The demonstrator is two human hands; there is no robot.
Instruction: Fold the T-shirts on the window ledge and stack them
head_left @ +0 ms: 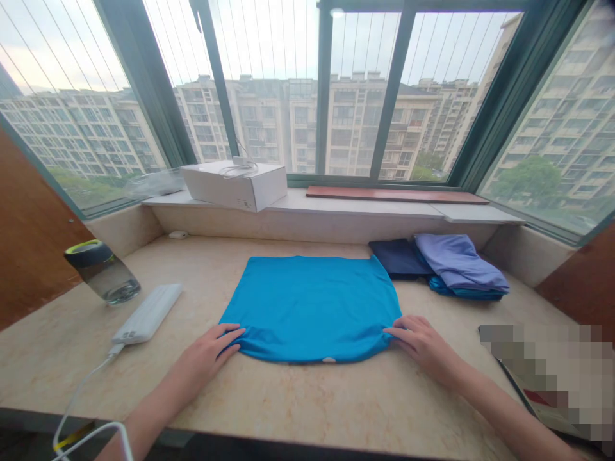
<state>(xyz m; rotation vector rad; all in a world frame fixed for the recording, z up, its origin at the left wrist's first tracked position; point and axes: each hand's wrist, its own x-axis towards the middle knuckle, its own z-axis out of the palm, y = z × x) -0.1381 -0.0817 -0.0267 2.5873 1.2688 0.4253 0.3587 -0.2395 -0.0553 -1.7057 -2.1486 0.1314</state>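
A bright blue piece of clothing (312, 304) lies spread on the stone-look counter, its near edge curved and slightly rumpled. At its lower left corner my left hand (216, 342) pinches the fabric between thumb and fingers. My right hand (417, 339) grips the lower right corner the same way, thumb partly hidden. A small pale patch, perhaps a label, shows on the near edge. Just beyond the right side lie folded clothes: a dark navy piece (396, 259) and a lavender piece (461, 261) on top of blue fabric.
On the left stand a clear bottle with dark lid (108, 275) and a white power bank (148, 314) with a cable running off the counter (307, 400). A white box (235, 186) and a reddish board (394, 194) rest on the windowsill. A blurred-out flat item (552, 384) lies at right.
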